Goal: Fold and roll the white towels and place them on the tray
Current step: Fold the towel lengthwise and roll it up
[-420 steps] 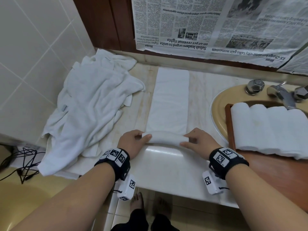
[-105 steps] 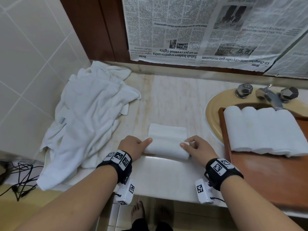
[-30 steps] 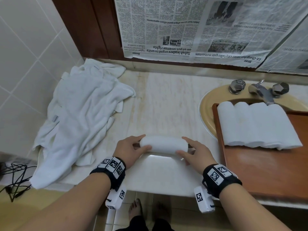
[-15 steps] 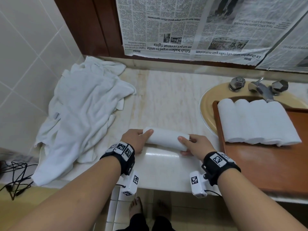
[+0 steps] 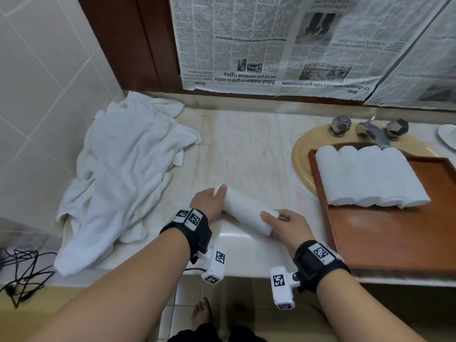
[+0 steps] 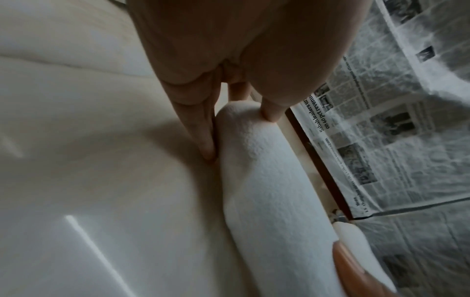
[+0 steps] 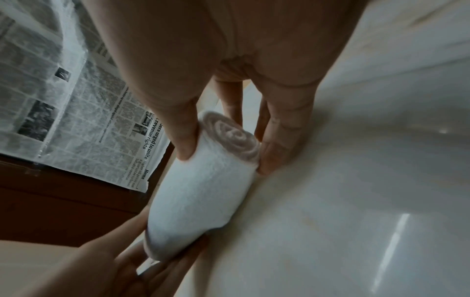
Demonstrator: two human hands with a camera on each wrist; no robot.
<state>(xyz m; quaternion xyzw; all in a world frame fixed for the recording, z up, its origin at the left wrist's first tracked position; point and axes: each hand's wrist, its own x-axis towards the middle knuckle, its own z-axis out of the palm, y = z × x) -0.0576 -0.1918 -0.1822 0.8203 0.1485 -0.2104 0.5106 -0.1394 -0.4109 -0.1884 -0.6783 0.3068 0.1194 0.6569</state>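
A tightly rolled white towel (image 5: 244,211) is held just above the marble counter (image 5: 251,154), tilted with its left end farther from me. My left hand (image 5: 209,203) grips its left end (image 6: 244,128) between thumb and fingers. My right hand (image 5: 283,227) grips the right end, thumb on top; the spiral end face (image 7: 235,136) shows in the right wrist view. Several rolled towels (image 5: 367,176) lie side by side at the back of the wooden tray (image 5: 394,238) to the right. A heap of unfolded white towels (image 5: 123,178) lies at the left.
The tray sits over a yellow sink (image 5: 299,154) with chrome taps (image 5: 370,129) behind it. Newspaper (image 5: 296,43) covers the wall at the back. Tiled wall stands at the left. Black cables (image 5: 22,275) hang below the counter edge.
Over the earlier frames the flat strip was rolled up fully. In the last half second both hands lifted the roll and turned it, its right end swinging toward me.
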